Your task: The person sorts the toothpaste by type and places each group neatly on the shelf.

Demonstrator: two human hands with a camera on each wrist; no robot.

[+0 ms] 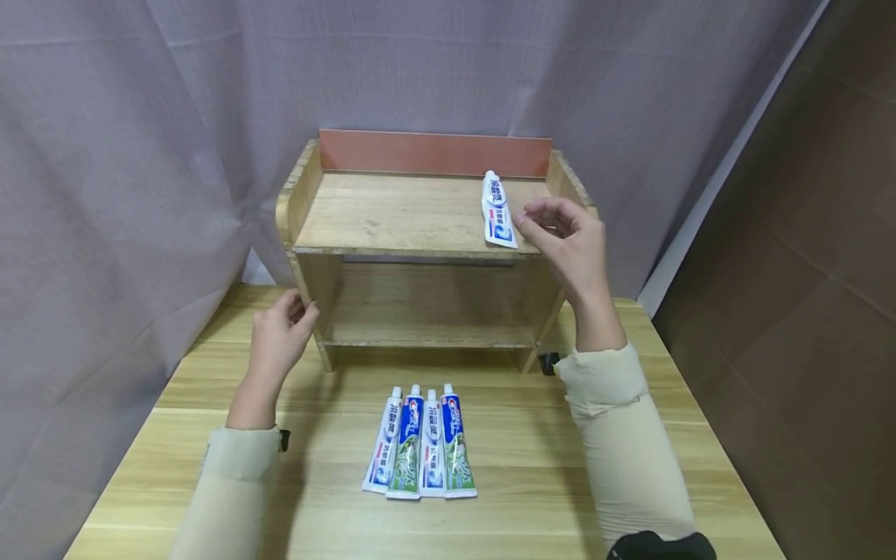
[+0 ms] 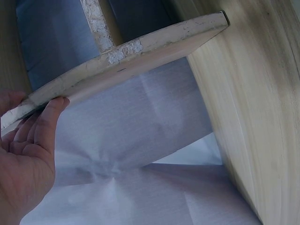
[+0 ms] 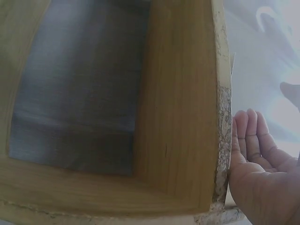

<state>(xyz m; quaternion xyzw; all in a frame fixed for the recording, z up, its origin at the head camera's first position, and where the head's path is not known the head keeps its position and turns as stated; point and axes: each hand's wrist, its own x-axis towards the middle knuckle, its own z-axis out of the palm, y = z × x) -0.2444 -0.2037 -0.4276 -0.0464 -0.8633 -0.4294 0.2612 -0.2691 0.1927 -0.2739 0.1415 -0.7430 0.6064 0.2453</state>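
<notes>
A small wooden shelf (image 1: 420, 303) with two boards stands on the table. My left hand (image 1: 278, 330) pinches the front edge of its left side panel, thumb on one face and fingers on the other, as the left wrist view shows at the panel (image 2: 140, 51). On the top board lies a white and blue toothpaste tube (image 1: 498, 210), cap toward the back. Right beside it, my right hand (image 1: 570, 241) hovers at the board's right end with fingers loosely bent and nothing gripped. In the right wrist view, the right hand's fingers (image 3: 253, 136) show beyond the shelf edge.
Several toothpaste tubes (image 1: 420, 447) lie side by side on the wooden table (image 1: 532, 498) in front of the shelf, white ones alternating with blue-green ones. A reddish board (image 1: 434, 153) backs the top level. Grey cloth (image 1: 140, 155) hangs behind, and a brown surface (image 1: 791, 311) borders the right.
</notes>
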